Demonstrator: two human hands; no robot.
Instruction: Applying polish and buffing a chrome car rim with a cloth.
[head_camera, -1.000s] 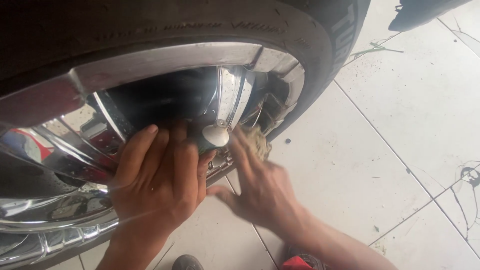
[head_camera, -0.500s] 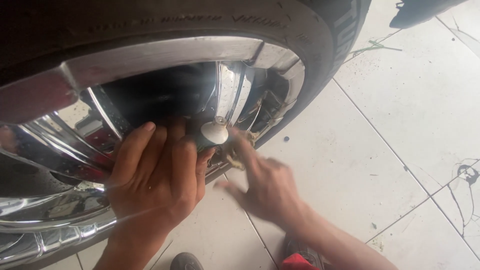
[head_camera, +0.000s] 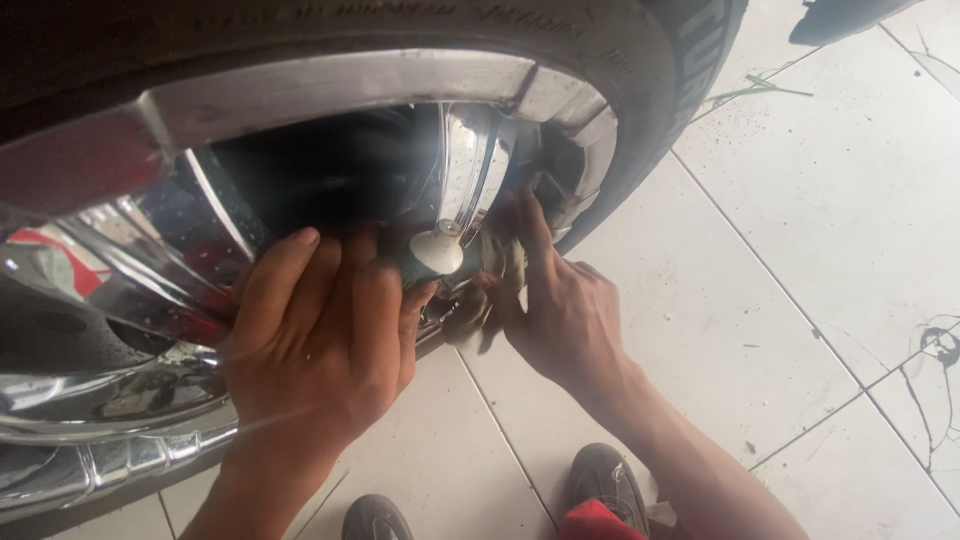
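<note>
Closest to you are your two dark shoes (head_camera: 608, 482) on the pale tiled floor (head_camera: 820, 230), with a bit of red cloth (head_camera: 598, 522) between your legs.

Just above them, your left hand (head_camera: 325, 345) is curled shut around a small green bottle with a white cap (head_camera: 434, 254). Only the cap and a bit of green peek out past your fingers. The bottle sits right at the low edge of the shiny wheel rim (head_camera: 330, 90), with the cap pointing at the chrome.

Your right hand (head_camera: 560, 310) holds a small yellowish rag (head_camera: 500, 258). The fingers are pressed flat on it, not balled up. A second ago this hand was lower and out on the floor side. Now it has slid up and in, so the rag touches the chrome spoke (head_camera: 468, 170) right beside the cap. The bottle hand has hardly moved. So it looks like you are rubbing now, not squirting.

Farther off is the black tire (head_camera: 690, 60).
</note>
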